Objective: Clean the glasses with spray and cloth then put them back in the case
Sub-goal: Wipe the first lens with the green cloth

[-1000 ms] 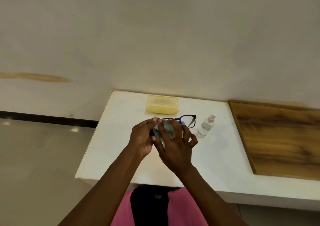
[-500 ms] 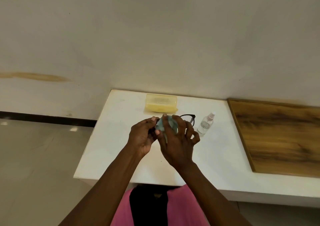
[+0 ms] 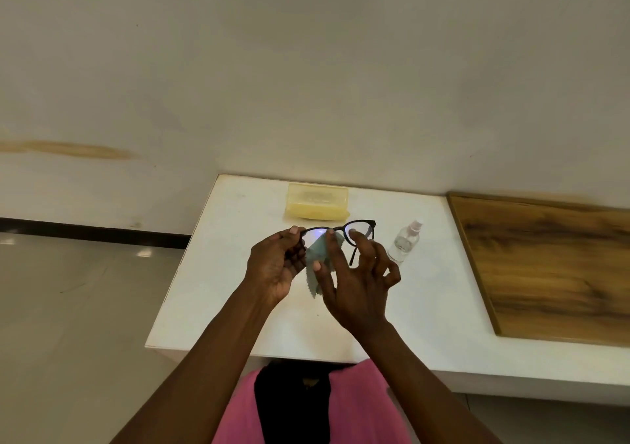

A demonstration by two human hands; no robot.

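Observation:
Black-framed glasses (image 3: 361, 228) are held up above the white table (image 3: 218, 293). My left hand (image 3: 276, 266) grips the frame's left end. A pale green cloth (image 3: 317, 256) hangs over the left lens, pinched between the thumb and forefinger of my right hand (image 3: 358, 287); the other right fingers spread loosely near the right lens and temple arm. The yellow glasses case (image 3: 317, 201) lies closed at the back of the table. The small clear spray bottle (image 3: 405, 241) stands to the right of my hands.
A wooden panel (image 3: 552, 266) lies on the table's right part. The wall runs close behind the table. Floor tiles (image 3: 68, 307) lie off the table's left edge. My pink and black clothing (image 3: 306, 406) shows under the table's front edge.
The cloth was bunched over the left lens under my right fingers; now it hangs down loosely, and more of the frame shows. My right fingers have spread apart.

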